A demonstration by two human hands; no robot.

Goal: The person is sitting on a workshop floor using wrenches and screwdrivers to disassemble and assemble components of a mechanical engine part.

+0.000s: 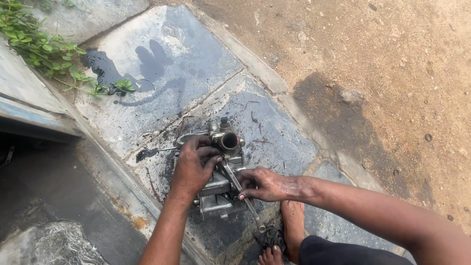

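A grimy metal carburettor [222, 189] with a round rusty throat rests on an oil-stained concrete slab [162, 73]. My left hand [193, 167] presses down on top of it, fingers curled over the body. My right hand [262, 184] grips a slim steel spanner [240, 191] whose upper end sits on the carburettor near the throat and whose lower end points toward my foot. A thin wire or rod sticks out to the left of the part.
My bare foot [293, 228] and a dark rag [270, 237] lie just below the spanner. Green weeds [44, 46] grow at top left. A wet drain channel [44, 206] runs along the left; bare dirt [392, 64] lies to the right.
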